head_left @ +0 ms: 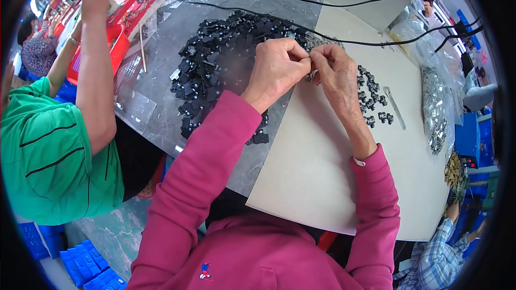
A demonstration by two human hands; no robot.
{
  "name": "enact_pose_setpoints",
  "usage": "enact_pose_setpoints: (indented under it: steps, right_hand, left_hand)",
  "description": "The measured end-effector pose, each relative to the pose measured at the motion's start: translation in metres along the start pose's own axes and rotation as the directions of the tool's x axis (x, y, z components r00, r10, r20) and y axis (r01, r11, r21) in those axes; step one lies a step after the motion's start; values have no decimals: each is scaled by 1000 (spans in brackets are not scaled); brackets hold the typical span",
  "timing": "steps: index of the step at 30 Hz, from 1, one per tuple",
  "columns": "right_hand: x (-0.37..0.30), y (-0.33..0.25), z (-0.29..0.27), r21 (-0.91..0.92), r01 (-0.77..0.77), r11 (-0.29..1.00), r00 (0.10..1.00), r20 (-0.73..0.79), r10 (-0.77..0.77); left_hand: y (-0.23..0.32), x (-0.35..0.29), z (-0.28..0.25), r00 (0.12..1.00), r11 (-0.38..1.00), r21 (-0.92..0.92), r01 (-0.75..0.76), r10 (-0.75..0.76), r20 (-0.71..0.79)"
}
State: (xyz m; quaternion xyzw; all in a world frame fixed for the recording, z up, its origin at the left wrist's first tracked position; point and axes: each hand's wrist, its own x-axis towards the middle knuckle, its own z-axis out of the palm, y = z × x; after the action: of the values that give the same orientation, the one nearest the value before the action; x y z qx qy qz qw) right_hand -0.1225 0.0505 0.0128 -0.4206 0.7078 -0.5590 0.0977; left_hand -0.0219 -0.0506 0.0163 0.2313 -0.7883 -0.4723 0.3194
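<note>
Small silvery pieces heaped just beyond left hand and right hand, both closed in a meeting pinch (anything gripped too small to tell), flat black plastic squares piled left, knobbly black-and-silver assemblies right, smooth cream counter

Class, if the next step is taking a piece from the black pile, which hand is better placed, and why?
Probably the left hand: it is nearer the black pile, while the right hand is farther off, beside the small parts. Both hands are pinching, though.
</note>
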Motion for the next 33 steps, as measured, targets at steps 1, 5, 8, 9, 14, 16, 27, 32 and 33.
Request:
enact_pose_setpoints:
  steps: [1, 5, 8, 9, 14, 16, 27, 32, 33]
  right_hand:
    - [0, -1, -5, 11, -7, 1000, 1000, -1, 7]
    - [-2, 2, 0, 53, 38, 998, 996, 83, -42]
    - [-3, 22, -31, -49, 131, 990, 990, 56, -128]
    - [-6, 12, -29, -34, 107, 994, 993, 51, -105]
    - [-6, 11, -7, 10, 42, 999, 995, 88, -43]
    - [-4, 6, -6, 4, 45, 999, 995, 86, -45]
    - [-3, 2, -10, -345, 322, 882, 947, 113, -302]
    - [-6, 2, -9, -380, 356, 854, 933, 90, -349]
    - [-6, 3, -8, -370, 341, 864, 938, 73, -339]
  left_hand:
    - [0, 1, 0, 993, 956, -279, 92, -68, 96]
    - [-17, -10, -17, 973, 591, -776, 220, -79, 215]
    - [-9, -4, 6, 937, 587, -759, 282, 3, 350]
    - [-3, -7, 8, 920, 589, -733, 340, -45, 390]
    - [-19, -12, 0, 904, 503, -760, 411, -122, 409]
    - [-20, -8, 0, 898, 460, -777, 430, -130, 420]
    - [-26, -1, 8, 951, 605, -740, 293, -107, 289]
    - [-15, -6, 4, 970, 605, -760, 237, -108, 217]
    - [-13, -6, 2, 975, 665, -715, 215, -100, 200]
